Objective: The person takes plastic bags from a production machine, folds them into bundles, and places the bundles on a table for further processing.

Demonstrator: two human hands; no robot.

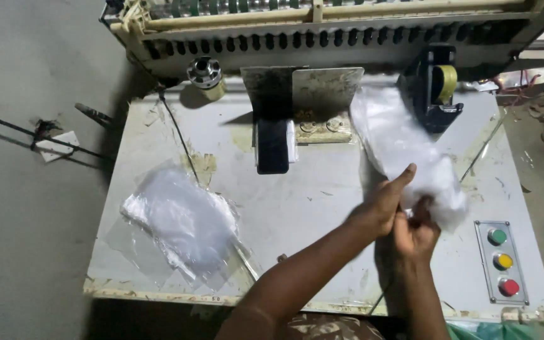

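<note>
The white bundle (404,148) is a soft, see-through plastic bag with something white in it, and both hands hold its near end on the right side of the table (322,208). The right hand (418,234) is closest to the person and is shut around the bottom end of the bundle, with the fingers curled in. The left hand (385,203) comes across from the left and rests just beside it, with its fingers pressed on the same end and one finger pointing up along the bundle. From the hands, the bundle runs up and to the left, away from the person, so its long side leans toward the back of the table. It looks blurry, so I cannot tell its exact edges. Just to the right of the hands sits a panel (502,261) with a green, a yellow and a red button. Over on the left of the table lies a flat pile of clear bags (181,220), well apart from both hands. Farther back, in the middle, stands a metal plate (325,91) with a dark block (273,145) beside it. At the far end of the bundle sits a black tape holder (436,88) with a yellowish roll.
</note>
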